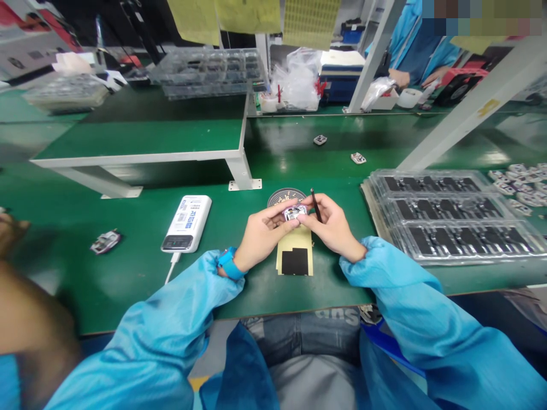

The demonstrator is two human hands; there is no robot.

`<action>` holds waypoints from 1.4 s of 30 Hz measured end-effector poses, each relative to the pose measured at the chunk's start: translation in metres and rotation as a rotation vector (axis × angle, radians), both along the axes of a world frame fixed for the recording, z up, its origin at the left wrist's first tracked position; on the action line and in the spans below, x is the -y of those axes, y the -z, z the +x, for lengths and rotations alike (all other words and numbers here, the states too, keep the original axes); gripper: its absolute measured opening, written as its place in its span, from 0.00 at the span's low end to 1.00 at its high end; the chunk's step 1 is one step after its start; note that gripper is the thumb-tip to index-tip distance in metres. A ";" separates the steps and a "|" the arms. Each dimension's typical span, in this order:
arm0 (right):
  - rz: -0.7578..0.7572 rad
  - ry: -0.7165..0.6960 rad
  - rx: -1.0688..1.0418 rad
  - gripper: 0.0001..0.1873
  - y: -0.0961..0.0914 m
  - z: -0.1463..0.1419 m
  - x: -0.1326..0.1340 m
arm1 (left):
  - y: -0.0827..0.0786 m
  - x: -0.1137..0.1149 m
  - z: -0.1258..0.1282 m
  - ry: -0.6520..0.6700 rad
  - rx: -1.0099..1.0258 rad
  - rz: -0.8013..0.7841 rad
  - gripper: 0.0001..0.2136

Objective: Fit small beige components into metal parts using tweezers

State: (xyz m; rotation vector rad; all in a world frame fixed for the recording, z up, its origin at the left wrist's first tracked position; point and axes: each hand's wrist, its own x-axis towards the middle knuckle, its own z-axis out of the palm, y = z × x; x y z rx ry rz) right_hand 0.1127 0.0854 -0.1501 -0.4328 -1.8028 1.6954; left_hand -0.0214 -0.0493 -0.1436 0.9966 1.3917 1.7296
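Note:
My left hand point(269, 226) is closed round the left side of a small white and purple electronic module point(294, 213), thumb along its near edge. My right hand point(331, 225) pinches the module's right side. A slim black stick-like tool point(315, 205) is tucked between the right-hand fingers, pointing up; its exact kind I cannot make out. Just behind the hands is a round dark dish point(282, 195) of small pale parts, partly covered by the fingers. Below the hands lies a yellow sheet point(294, 239) bearing a black adhesive-looking patch point(294, 262).
A white power bank point(188, 222) with a cable lies left, near another module point(105, 242). Clear trays of black parts point(440, 210) are stacked right, beside heaped modules point(521, 185). A raised green shelf point(171, 134) stands behind. Another person's arm point(34, 319) enters at left.

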 end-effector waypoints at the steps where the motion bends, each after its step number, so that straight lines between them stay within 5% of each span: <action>1: -0.001 0.002 0.000 0.25 0.000 0.000 0.000 | 0.000 0.000 0.000 0.000 -0.005 0.000 0.26; 18: -0.077 0.022 0.052 0.25 0.009 -0.006 0.008 | 0.006 -0.001 0.007 -0.054 -0.041 0.098 0.16; 33: -0.008 0.030 0.104 0.19 0.011 -0.011 0.006 | 0.017 -0.002 0.009 -0.131 -0.258 -0.096 0.20; 42: -0.010 0.013 0.046 0.20 0.006 -0.009 0.010 | 0.011 -0.002 0.015 -0.189 -0.167 -0.083 0.19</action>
